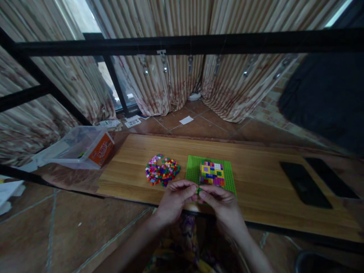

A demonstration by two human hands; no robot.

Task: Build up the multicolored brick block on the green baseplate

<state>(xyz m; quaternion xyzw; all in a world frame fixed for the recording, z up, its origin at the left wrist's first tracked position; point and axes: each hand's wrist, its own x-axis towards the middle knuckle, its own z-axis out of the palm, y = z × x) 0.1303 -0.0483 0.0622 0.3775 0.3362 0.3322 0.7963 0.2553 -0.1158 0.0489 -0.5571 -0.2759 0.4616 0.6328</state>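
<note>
Close together at the front edge of the table, my left hand (178, 198) and my right hand (220, 201) pinch small green toy bricks (198, 190) between thumbs and fingers. How many bricks are held is too small to tell. Just beyond them lies a lime green baseplate (193, 167), its near edge partly hidden by my hands. A block of multicoloured bricks (212, 173) is built up on the baseplate. To the left, a loose pile of small coloured bricks (162, 170) is spread on the wood.
The wooden table (256, 182) carries two dark flat phone-like things (305, 184) at the right. On the left stands a clear plastic bin (82, 148) with an orange label. A black metal bar (182, 44) crosses in front of striped curtains (176, 83).
</note>
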